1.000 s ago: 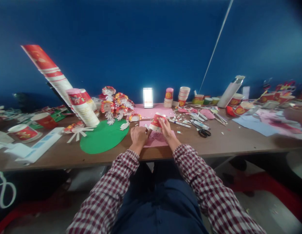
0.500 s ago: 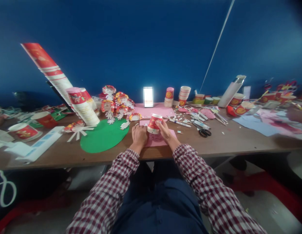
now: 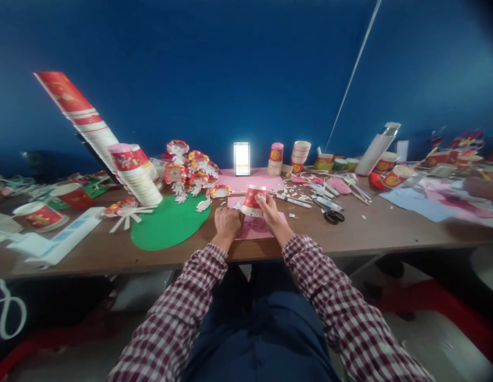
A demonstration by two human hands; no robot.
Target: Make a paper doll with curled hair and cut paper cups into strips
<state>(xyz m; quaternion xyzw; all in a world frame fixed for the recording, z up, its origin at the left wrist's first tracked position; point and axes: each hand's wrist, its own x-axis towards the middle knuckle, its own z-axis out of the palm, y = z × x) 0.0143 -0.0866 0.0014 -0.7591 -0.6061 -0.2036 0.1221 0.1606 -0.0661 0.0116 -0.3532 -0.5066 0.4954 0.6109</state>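
Observation:
A red and white paper cup (image 3: 252, 199) is tilted above a pink sheet (image 3: 254, 230) near the table's front edge. My right hand (image 3: 269, 210) grips the cup from its right side, thumb on the red wall. Close by on the left, my left hand (image 3: 228, 222) rests by the sheet's left edge with its fingers curled; what they hold, if anything, is hidden. Left of it lies a green paper round (image 3: 170, 223), with paper figures with red and yellow rims (image 3: 175, 174) standing at its back.
Tall cup stacks (image 3: 139, 180) lean at the left, near a white power strip (image 3: 73, 233). Black scissors (image 3: 334, 214), a white marker (image 3: 294, 201) and paper scraps lie to the right. A glowing upright screen (image 3: 241, 159) stands at the back.
The cup in my right hand has turned and tipped slightly, its wide end now facing more toward me. My left hand has barely moved.

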